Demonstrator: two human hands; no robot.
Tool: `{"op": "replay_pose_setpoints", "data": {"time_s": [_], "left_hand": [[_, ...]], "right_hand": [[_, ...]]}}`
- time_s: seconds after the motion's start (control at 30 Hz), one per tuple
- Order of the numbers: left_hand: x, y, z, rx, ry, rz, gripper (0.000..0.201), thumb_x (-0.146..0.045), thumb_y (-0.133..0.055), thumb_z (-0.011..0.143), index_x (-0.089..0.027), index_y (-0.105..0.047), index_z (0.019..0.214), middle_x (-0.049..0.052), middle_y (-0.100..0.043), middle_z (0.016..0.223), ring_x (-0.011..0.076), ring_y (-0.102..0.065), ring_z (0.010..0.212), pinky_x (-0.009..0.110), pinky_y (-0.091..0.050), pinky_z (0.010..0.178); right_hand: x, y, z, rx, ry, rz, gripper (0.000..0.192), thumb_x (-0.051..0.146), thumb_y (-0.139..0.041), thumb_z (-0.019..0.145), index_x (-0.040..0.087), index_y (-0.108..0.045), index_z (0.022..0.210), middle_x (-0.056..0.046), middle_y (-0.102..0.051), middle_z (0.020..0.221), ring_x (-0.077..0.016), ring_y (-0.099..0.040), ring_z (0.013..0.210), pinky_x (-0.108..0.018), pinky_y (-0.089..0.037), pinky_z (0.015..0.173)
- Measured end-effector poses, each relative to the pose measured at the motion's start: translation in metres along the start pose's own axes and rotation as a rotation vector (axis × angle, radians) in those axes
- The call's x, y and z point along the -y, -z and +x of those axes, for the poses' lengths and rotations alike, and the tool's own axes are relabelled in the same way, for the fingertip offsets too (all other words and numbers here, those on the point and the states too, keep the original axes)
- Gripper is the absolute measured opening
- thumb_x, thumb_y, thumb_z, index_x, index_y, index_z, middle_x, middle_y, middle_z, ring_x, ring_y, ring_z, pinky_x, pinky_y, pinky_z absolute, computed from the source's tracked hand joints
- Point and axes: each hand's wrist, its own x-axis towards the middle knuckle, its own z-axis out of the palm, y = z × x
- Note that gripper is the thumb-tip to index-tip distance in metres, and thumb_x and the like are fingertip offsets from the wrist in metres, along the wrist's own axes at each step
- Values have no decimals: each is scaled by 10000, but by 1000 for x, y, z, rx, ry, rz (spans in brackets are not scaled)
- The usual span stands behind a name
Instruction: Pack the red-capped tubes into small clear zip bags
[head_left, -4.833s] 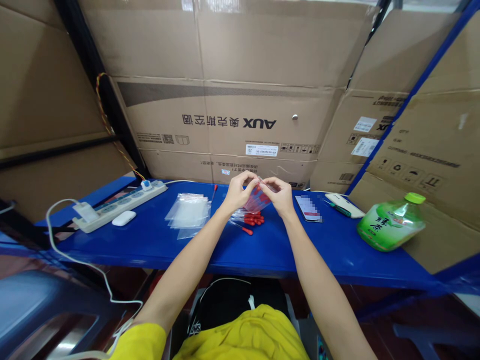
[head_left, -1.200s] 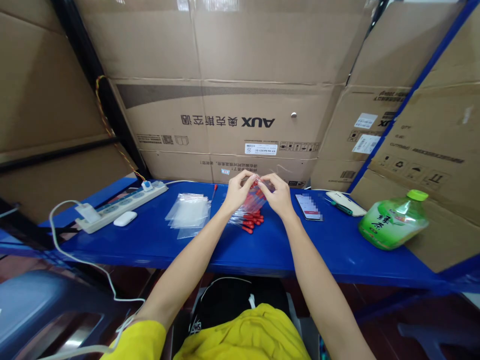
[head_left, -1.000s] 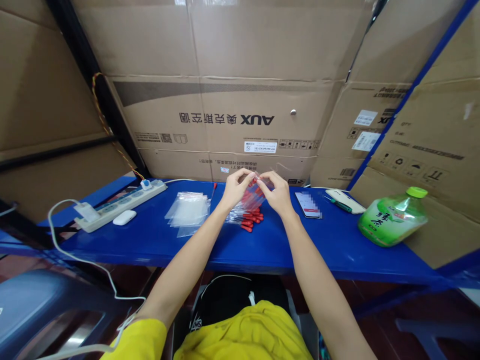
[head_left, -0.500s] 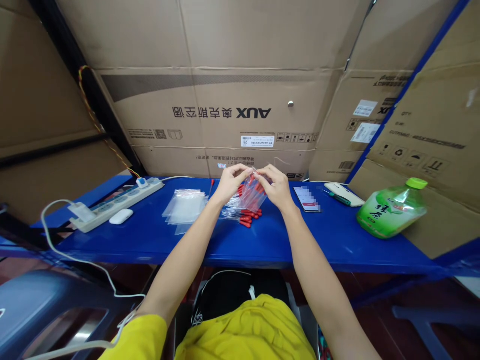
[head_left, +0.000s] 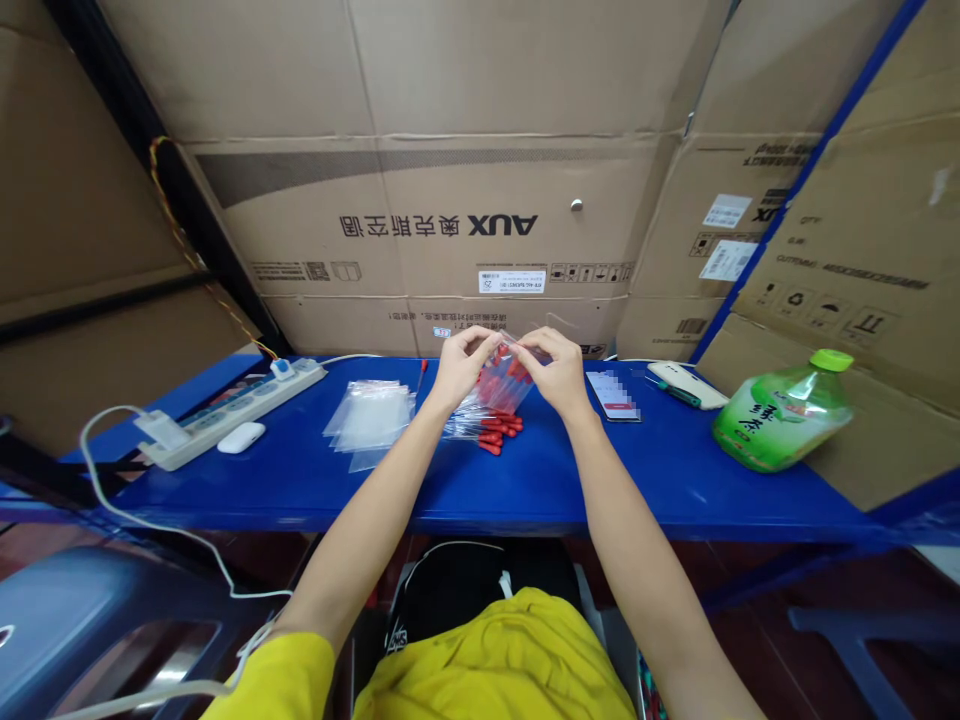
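My left hand [head_left: 464, 364] and my right hand [head_left: 553, 365] meet above the blue table, each pinching the top edge of a clear plastic bag [head_left: 507, 383]. Red shows through or behind the bag's film; how much of it lies inside I cannot tell. Below the bag, on the table, is a heap of red-handled screwdrivers [head_left: 491, 440] with thin metallic shafts, partly hidden by the bag and my left hand. Left of my left forearm lies a stack of clear plastic bags [head_left: 371, 418]. One more red-tipped tool [head_left: 424, 368] lies behind that stack.
A power strip [head_left: 240, 408] and a white earphone case [head_left: 241, 438] are on the left of the blue table [head_left: 525, 505]. To the right lie a phone [head_left: 613, 396], a green-handled tool [head_left: 677, 393] by a white object, and a green drink bottle [head_left: 780, 415]. Cardboard panels [head_left: 420, 90] stand behind.
The bag between my hands has shifted slightly, and its top edge stands out more to the right. Both hands keep their pinch. The camera view has moved a little.
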Motion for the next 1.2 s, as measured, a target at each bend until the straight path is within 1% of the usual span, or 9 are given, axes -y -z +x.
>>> {"op": "replay_pose_setpoints", "data": {"time_s": [0.13,0.23,0.33,0.57,0.7,0.8,0.9,1.03,1.2], "left_hand": [[0,1,0,-4,-10,-1,359,-512,-760,865,-156,-737,824,22,-690,711,132,-596,647,264,-495,672],[0,1,0,-15,-30,11,349,-502,-765,861,-154,-748,838,41,-728,786,146,-633,713,271,-512,715],[0,0,0,-17,-36,21,351,-499,-770,853,-150,-744,830,49,-740,826,150,-644,739,273,-513,731],[0,-2,-1,-17,-25,19,352,-501,-752,869,-149,-735,847,41,-731,784,143,-637,692,269,-506,686],[0,-2,-1,-10,-24,36,353,-504,-729,884,-151,-733,860,48,-742,794,160,-663,735,280,-522,723],[0,-3,-3,-34,-30,94,337,-492,-716,894,-156,-729,861,52,-752,827,165,-668,761,282,-523,748],[2,-4,-4,-44,-33,148,330,-482,-682,921,-160,-718,858,48,-738,806,161,-655,737,273,-505,720],[5,-5,-5,-36,-47,173,318,-474,-662,935,-164,-717,887,45,-741,848,162,-654,767,271,-499,740],[8,-5,-4,15,-28,141,338,-501,-672,922,-167,-721,899,50,-745,885,175,-657,803,277,-508,761]], "right_hand": [[0,-4,-1,8,-44,106,236,462,-702,941,241,-786,946,-45,-722,912,-196,-677,809,-336,-542,764],[-1,-5,-2,21,-55,129,237,461,-738,911,240,-789,979,-38,-713,916,-189,-672,800,-328,-535,753],[-1,-4,-1,57,-49,102,240,460,-717,927,231,-787,938,-36,-705,884,-184,-652,778,-322,-515,736],[-2,-3,1,93,-51,65,284,479,-669,960,228,-788,902,-39,-692,861,-167,-596,695,-317,-482,668],[-6,-6,-1,76,-138,140,296,518,-682,937,240,-783,926,-54,-740,909,-205,-668,768,-336,-538,702],[-9,-9,-3,50,-223,225,286,524,-729,892,240,-751,912,-44,-749,839,-223,-701,751,-353,-571,714],[-11,-11,-3,17,-264,319,282,482,-792,835,237,-704,942,-31,-755,829,-214,-719,733,-352,-587,735],[-11,-12,-1,0,-320,420,394,455,-823,796,247,-641,1076,-21,-766,865,-198,-730,733,-336,-596,728],[-7,-11,0,-8,-334,463,439,476,-827,786,249,-626,1104,-9,-759,858,-187,-728,745,-328,-600,752]]}}
